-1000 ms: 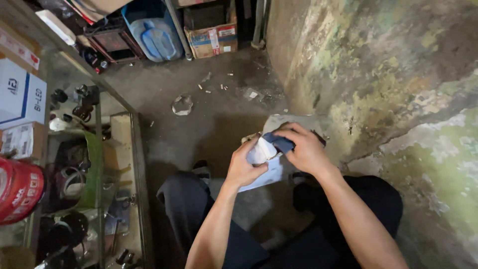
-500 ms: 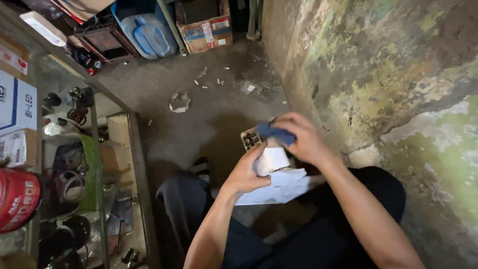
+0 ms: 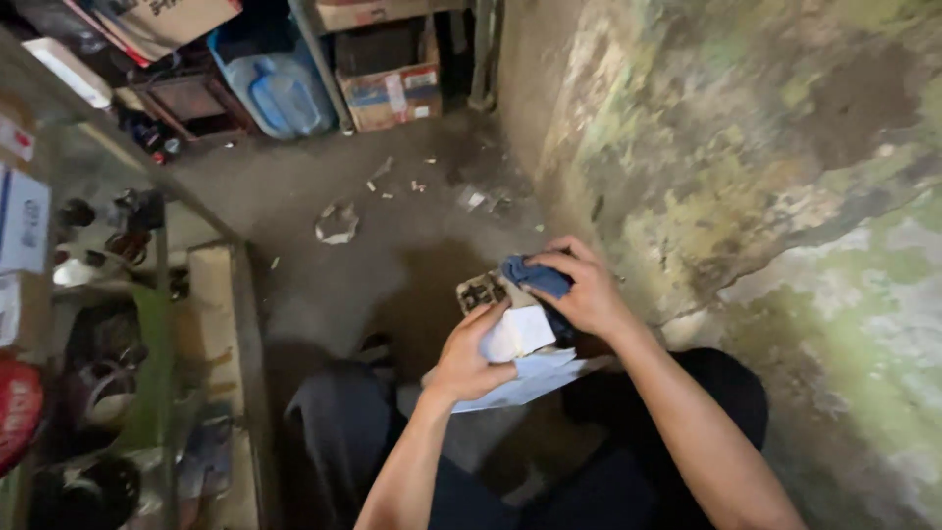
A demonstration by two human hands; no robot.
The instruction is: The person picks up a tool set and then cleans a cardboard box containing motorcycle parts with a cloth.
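Note:
I sit on the floor with both hands in front of my lap. My left hand [image 3: 471,355] grips a small white block-shaped part [image 3: 520,332] together with white papers [image 3: 525,378] underneath it. My right hand [image 3: 581,287] holds a bunched blue cloth [image 3: 535,276] pressed against the top of that part. A small dark component [image 3: 481,291] shows just behind the cloth; what it is stays unclear.
A rough, mossy wall [image 3: 746,147] rises at my right. At left stands a glass-fronted shelf unit [image 3: 186,324] with assorted parts. Ahead on the dirty floor lie scraps of litter [image 3: 337,222], a cardboard box [image 3: 388,95] and a blue plastic container [image 3: 275,93].
Both hands have lifted slightly; the right hand's cloth has shifted over the top of the white part, and the papers hang lower beneath the left hand.

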